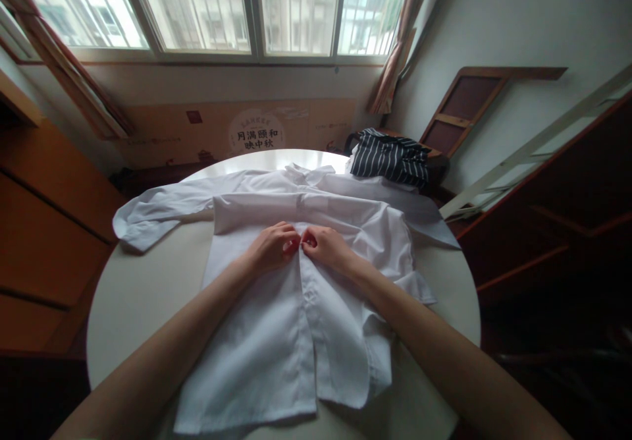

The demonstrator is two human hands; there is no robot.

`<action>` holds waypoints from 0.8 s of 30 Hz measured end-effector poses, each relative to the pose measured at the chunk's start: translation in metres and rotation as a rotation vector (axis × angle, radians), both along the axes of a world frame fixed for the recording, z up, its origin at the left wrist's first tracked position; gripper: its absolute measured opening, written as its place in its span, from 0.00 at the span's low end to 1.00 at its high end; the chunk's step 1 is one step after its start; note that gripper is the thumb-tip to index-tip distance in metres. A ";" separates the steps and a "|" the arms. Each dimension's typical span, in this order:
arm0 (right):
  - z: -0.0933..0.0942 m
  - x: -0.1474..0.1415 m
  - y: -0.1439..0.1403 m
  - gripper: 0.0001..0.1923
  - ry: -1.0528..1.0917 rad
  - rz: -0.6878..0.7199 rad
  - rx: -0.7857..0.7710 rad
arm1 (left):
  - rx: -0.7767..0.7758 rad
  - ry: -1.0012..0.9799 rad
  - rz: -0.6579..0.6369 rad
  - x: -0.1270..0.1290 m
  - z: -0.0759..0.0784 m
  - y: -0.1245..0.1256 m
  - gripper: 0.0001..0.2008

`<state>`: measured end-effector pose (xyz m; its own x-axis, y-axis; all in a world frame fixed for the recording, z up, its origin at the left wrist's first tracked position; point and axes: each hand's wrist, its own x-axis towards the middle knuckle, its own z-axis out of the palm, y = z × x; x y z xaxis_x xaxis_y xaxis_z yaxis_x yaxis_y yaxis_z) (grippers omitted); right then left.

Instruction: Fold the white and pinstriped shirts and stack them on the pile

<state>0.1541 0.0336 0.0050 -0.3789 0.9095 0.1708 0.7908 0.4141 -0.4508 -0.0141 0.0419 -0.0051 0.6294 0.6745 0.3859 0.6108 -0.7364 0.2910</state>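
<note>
- My left hand (272, 247) and right hand (326, 247) each close their grip, pinching the front placket of the crumpled white cotton shirt (276, 334).
- It lies flat on the round, smooth pale tabletop (133, 295).
- A folded navy striped cloth (390, 157) sits beyond.

fingertips (295, 244) curled under, button too small to tell

Daylit barred windows (247, 8), drawn curtains (395, 51), pale wall (518, 25), wooden cabinet (44, 216), round white table (133, 295).
</note>
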 end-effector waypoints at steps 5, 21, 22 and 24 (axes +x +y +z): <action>0.000 -0.001 -0.002 0.06 -0.028 -0.001 0.007 | -0.025 -0.025 0.016 0.002 -0.001 -0.001 0.05; -0.008 0.005 0.004 0.05 0.122 0.040 -0.030 | 0.023 0.009 0.100 0.004 -0.004 -0.001 0.06; -0.008 0.005 0.004 0.04 0.133 0.040 -0.027 | 0.016 0.004 0.106 0.004 -0.004 -0.001 0.06; -0.008 0.005 0.004 0.04 0.148 0.041 -0.025 | 0.005 -0.007 0.105 0.004 -0.004 -0.001 0.06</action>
<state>0.1588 0.0376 -0.0029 -0.3879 0.8986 0.2052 0.6976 0.4317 -0.5718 -0.0098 0.0410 -0.0094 0.5525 0.7348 0.3933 0.6827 -0.6697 0.2923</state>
